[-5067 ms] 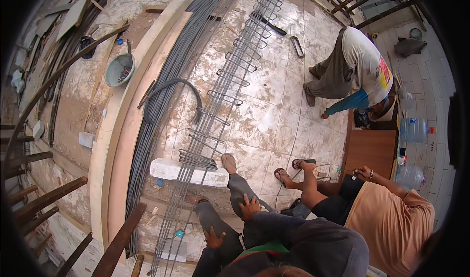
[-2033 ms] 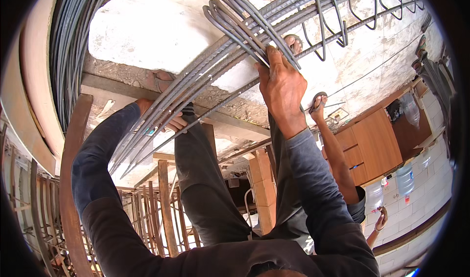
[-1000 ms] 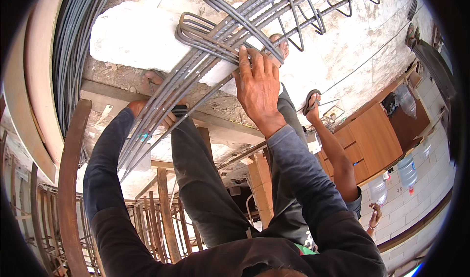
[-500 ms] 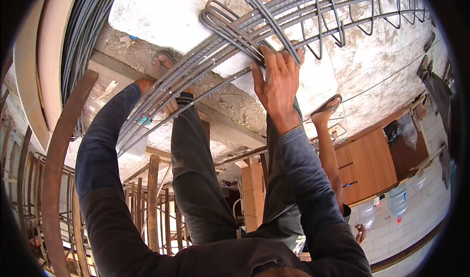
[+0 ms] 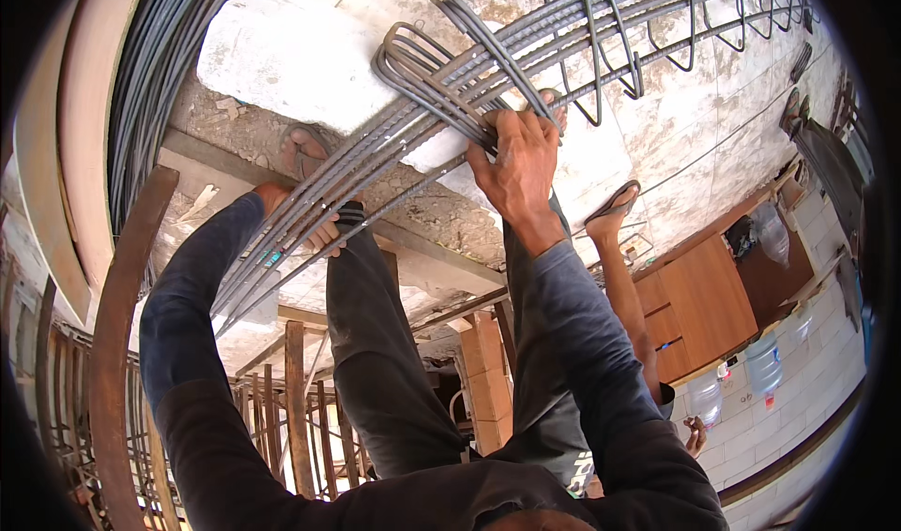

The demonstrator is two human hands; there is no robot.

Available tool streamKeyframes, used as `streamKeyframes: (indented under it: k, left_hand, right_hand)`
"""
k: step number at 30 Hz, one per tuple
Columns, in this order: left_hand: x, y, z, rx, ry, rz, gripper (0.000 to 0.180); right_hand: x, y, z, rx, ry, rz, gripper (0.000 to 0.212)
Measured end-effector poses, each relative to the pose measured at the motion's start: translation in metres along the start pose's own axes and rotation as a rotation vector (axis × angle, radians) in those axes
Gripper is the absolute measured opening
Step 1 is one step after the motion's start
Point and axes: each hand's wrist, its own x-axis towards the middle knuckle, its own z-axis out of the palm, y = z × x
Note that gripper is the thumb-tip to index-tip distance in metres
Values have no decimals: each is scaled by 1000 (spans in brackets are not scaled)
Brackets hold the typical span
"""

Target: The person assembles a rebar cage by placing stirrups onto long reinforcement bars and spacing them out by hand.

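Observation:
A bundle of long ribbed rebars (image 5: 399, 123) slants across the view from lower left to upper right. Several bent steel stirrups (image 5: 404, 57) hang bunched around it near the middle, and more stirrups (image 5: 690, 24) stand spaced along the far right. My right hand (image 5: 516, 169) is closed around the lower part of the bunched stirrups, thumb on the left and fingers over the top. Under the left part of the bundle, my left hand (image 5: 325, 234) curls its fingers around the bars from below; its palm is hidden behind them.
Coiled steel rods (image 5: 155, 90) lie at the upper left beside a curved brown beam (image 5: 127, 315). A white block (image 5: 291, 52) rests on the rubble-strewn slab. Another person's sandalled foot (image 5: 615, 202) stands on the right, near a wooden cabinet (image 5: 704, 296). Bars and posts stand below.
The whole view has shifted slightly. My right hand and the bunched stirrups appear a little further left and lower. Slightly more of my left hand's fingers shows below the bars.

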Motion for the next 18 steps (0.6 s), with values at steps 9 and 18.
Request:
streamKeyframes:
  k: [9, 18]
  left_hand:
    - [-22, 19, 30, -218, -203, -25, 57]
    - [-55, 45, 90, -324, -124, -37, 69]
  right_hand:
    - [-16, -4, -9, 364, -19, 137, 27]
    - [-25, -19, -33, 381, 11, 140, 25]
